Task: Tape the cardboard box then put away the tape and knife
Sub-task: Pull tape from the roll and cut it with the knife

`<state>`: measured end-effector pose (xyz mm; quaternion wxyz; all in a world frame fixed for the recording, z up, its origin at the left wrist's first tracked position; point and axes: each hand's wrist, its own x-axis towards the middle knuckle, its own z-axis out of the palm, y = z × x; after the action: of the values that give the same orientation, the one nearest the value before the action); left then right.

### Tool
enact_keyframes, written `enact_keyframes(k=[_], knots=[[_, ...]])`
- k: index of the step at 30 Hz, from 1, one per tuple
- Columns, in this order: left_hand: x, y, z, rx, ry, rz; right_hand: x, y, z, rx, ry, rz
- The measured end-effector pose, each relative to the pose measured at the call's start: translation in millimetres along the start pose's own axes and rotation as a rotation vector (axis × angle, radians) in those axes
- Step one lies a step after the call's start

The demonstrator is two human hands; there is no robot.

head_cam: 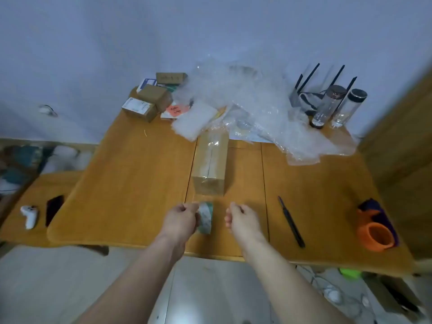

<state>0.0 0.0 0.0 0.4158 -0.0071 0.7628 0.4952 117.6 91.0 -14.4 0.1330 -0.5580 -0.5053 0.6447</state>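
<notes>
A person's left hand (181, 218) grips the tape roll (205, 217) just short of the cardboard box (210, 164), which runs lengthwise straight ahead on the table (140, 171), while the loosely curled, empty right hand (240, 218) is nearer the knife (291, 222).

Tape roll (205, 217) in left hand (181, 218), near box (210, 164)
</notes>
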Motion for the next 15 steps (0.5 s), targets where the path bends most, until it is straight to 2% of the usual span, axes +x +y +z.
enact_keyframes(k=[9, 15], knots=[[19, -18, 8, 0.063, 0.092, -0.010, 19, 20, 4, -0.007, 0.005, 0.019], [35, -32, 17, 0.184, 0.266, 0.060, 43, 39, -17, -0.335, 0.096, -0.124]])
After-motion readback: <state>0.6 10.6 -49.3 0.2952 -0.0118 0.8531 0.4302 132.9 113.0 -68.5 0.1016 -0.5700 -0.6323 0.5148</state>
